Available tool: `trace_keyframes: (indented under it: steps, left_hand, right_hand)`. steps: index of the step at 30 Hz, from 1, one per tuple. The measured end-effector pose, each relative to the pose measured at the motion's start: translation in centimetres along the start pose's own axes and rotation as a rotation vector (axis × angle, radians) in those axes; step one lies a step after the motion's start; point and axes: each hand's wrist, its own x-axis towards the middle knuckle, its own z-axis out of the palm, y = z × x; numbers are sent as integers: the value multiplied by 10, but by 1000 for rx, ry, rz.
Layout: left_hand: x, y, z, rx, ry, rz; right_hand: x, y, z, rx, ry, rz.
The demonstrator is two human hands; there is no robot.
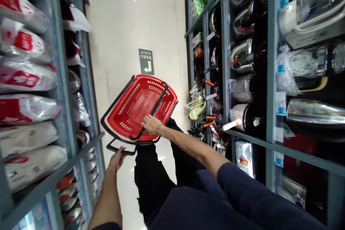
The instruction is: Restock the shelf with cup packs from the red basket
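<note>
Head view, store aisle. A red basket (140,106) of perforated plastic is held in mid-air between the two shelf rows, above the person's legs, tilted so that its open interior faces the camera; nothing is visible inside it. The left hand (117,158) reaches up from the lower left with its fingers curled around the hanging handle (121,150), a black loop dropped below the basket's near edge. The right hand (151,124), at the end of a bare forearm emerging from a navy sleeve (256,194), is closed over the near rim, where the second handle (159,102) crosses the basket (whether the fingers enclose rim, handle or both cannot be told). Beyond the basket a dark floor sign (146,61) with a pale arrow lies on the light floor (129,18). The left shelving (64,79) carries red-and-white bagged goods (24,107); the right shelving (271,61) carries kettles and pots (242,57), several wrapped in clear plastic.
</note>
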Motion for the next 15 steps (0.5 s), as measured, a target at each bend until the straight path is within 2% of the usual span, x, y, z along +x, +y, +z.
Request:
trace_keyframes:
  steps: [2,5,7,10,13,15]
  left_hand:
    - [-21,-6,-11,-37,-70,-13]
    - [-76,-17,-16,-88,-197,32]
    - [-120,-21,-11,-104,-333,89]
    - [-183,-12,3,-95,-390,220]
    - [-237,13,22,-67,-427,357]
    - [-266,34,40,-15,-489,457]
  right_hand:
    - [1,-1,-4,34,-4,10]
    - [-22,-13,-6,113,-5,139]
    - [-56,-30,-6,187,35,272]
    - [-128,-59,-8,334,148,353]
    - [-198,-75,-5,459,306,352]
    - [-225,-74,1,503,441,388]
